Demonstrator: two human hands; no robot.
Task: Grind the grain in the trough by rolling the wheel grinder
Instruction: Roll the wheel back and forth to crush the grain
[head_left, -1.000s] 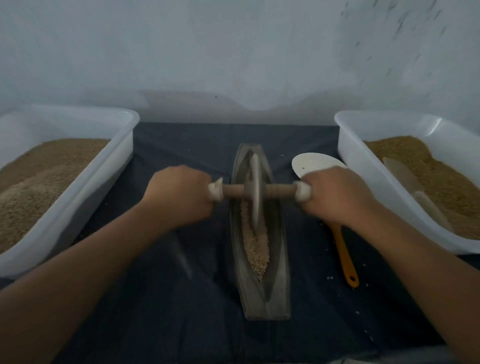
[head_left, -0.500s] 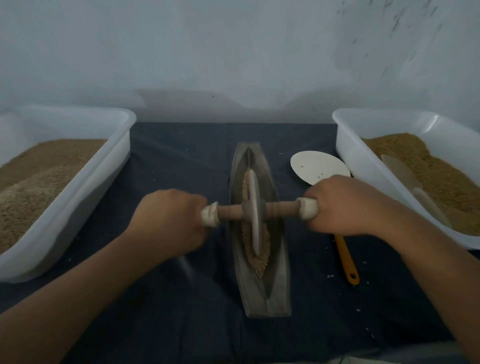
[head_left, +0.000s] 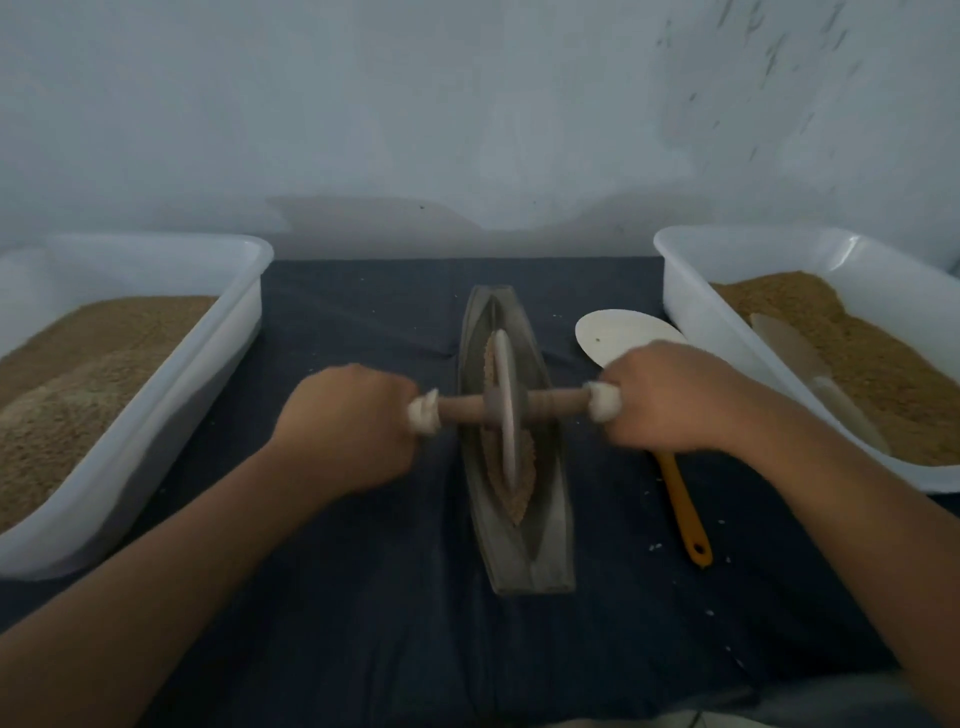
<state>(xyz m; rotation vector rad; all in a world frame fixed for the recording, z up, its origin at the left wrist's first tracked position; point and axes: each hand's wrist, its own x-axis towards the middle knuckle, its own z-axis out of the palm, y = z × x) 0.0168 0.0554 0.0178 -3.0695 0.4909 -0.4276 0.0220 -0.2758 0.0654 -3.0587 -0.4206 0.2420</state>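
Covering the worktop out to the far wall is a dark cloth (head_left: 363, 649). The left tub (head_left: 244, 312), big and white, sits on the cloth's left side, heaped with pale brown meal. The right tub (head_left: 691, 296), its match, sits on the right side and also holds brown grain, with a pale scoop (head_left: 789, 343) lying half sunk in the heap.

Between the two, in the middle of the cloth, lies the long boat-shaped trough (head_left: 524, 561), running from near to far. The left hand (head_left: 348, 426) is curled tight round the left end of the axle and the right hand (head_left: 670, 395) is closed round the right end. Only a pale knob shows beside each fist.

The wheel grinder (head_left: 506, 405) stands upright in the trough's groove, about midway along, its wooden axle lying crossways above the rims. Just right of the trough a spoon (head_left: 618, 332) with a pale round bowl and an orange handle lies on the cloth, its bowl at the far end and its middle hidden under the right hand.

The grain (head_left: 519, 488) lies in the groove, under the wheel and on its near side. A few loose kernels dot the cloth around the spoon.
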